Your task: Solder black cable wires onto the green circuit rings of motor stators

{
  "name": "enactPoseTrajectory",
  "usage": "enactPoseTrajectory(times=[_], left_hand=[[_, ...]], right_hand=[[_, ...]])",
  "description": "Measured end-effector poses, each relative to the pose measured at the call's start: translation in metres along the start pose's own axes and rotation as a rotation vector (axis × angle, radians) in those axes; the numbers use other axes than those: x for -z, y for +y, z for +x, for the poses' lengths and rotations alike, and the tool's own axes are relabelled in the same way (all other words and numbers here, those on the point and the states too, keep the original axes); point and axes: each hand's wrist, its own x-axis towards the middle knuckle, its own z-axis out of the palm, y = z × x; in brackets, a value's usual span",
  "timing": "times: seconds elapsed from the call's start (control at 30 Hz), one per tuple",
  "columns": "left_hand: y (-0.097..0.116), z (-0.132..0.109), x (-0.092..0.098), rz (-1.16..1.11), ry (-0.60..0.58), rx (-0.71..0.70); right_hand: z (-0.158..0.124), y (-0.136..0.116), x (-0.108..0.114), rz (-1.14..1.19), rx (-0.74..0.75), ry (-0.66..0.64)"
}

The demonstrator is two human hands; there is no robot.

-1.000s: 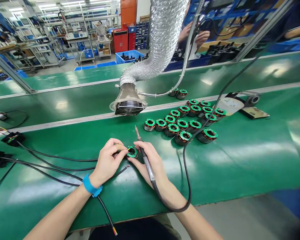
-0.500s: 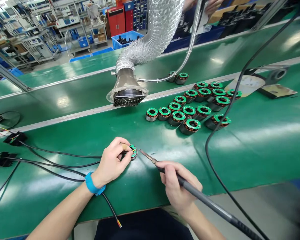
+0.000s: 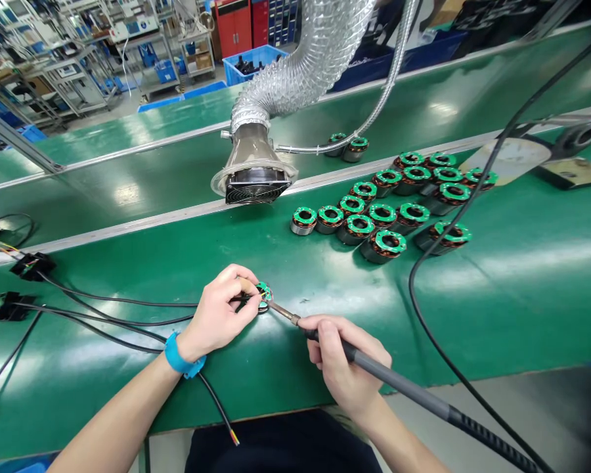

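Note:
My left hand (image 3: 224, 309), a blue band on its wrist, is closed at a small motor stator (image 3: 265, 288) with a green circuit board on top. Between the fingertips are thin wires (image 3: 262, 295), one of them yellow, at the end of a black cable. My fingers partly hide the stator. My right hand (image 3: 347, 364) is wrapped round the grip of a soldering iron (image 3: 398, 384). Its tip reaches the right side of the stator beside my left fingertips. Whether it touches the board or a wire is too small to tell.
Several stators (image 3: 383, 246) with green boards stand right of centre. A fume extractor hood (image 3: 259, 184) hangs behind my hands. Black cables (image 3: 123, 302) run left to black housings (image 3: 32, 266). The iron's dark cord (image 3: 428, 328) crosses the bench at right.
The soldering iron has moved left in my right hand, and its tip has gone from just right of the stator to its edge. My left hand stays at the stator.

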Motion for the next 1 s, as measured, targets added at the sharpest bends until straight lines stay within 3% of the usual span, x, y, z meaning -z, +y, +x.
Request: enactPoseTrajectory(times=[0.23,0.4,0.67,1.0], left_hand=[[-0.001,0.0002,-0.0005,0.012,0.012,-0.005],[-0.001,0.0005,-0.0013,0.027,0.014,-0.009],[0.0005,0.0026,0.0003,0.04,-0.004,-0.014],[0.0014,0.0021,-0.0001,0.052,-0.01,-0.03]], right_hand=[[-0.0018,-0.0108,-0.0028,-0.092,0.21,0.004],[-0.0025,-0.0092,-0.0023,-0.097,0.162,0.005],[-0.0048,-0.0054,-0.0008,-0.126,0.098,0.17],[0.0032,-0.0108,-0.0016,-0.101,0.168,0.015]])
